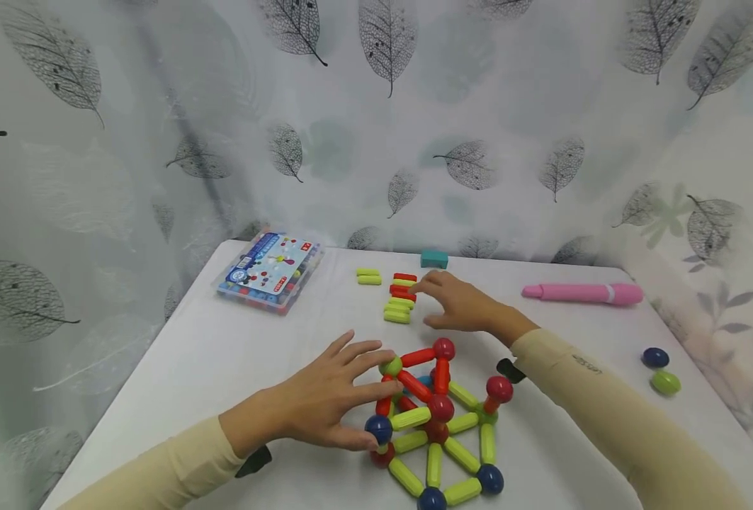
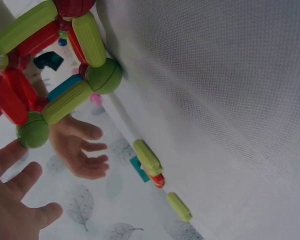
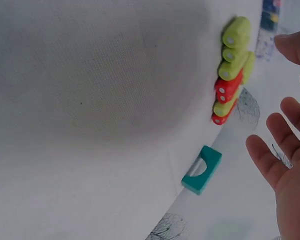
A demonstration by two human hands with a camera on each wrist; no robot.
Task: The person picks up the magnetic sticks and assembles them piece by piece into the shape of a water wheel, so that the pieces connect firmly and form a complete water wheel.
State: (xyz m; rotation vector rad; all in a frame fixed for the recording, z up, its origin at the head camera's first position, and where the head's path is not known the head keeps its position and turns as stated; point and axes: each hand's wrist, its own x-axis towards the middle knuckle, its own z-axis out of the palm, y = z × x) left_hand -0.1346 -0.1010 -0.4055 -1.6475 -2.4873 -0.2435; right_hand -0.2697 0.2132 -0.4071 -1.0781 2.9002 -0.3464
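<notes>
A structure of magnetic building rods and balls [image 1: 436, 431], in red, yellow-green, blue and green, stands on the table's near middle. At its left side is my left hand [image 1: 325, 393], fingers spread, thumb by a blue ball [image 1: 379, 428]. One fingertip meets a green ball [image 2: 33, 130] in the left wrist view. Farther back, my right hand [image 1: 462, 304] reaches over the table with fingers apart and nothing between them. Its fingertips are right by a row of red and yellow-green rods [image 1: 399, 307], which the right wrist view shows lying side by side.
A clear box of pieces with a printed lid [image 1: 269, 268] lies at the back left. Two yellow-green rods [image 1: 369, 277] and a teal block [image 1: 434, 259] are near the back edge. To the right are a pink pen-shaped thing [image 1: 580, 293], a blue ball [image 1: 655, 357] and a green ball [image 1: 666, 382].
</notes>
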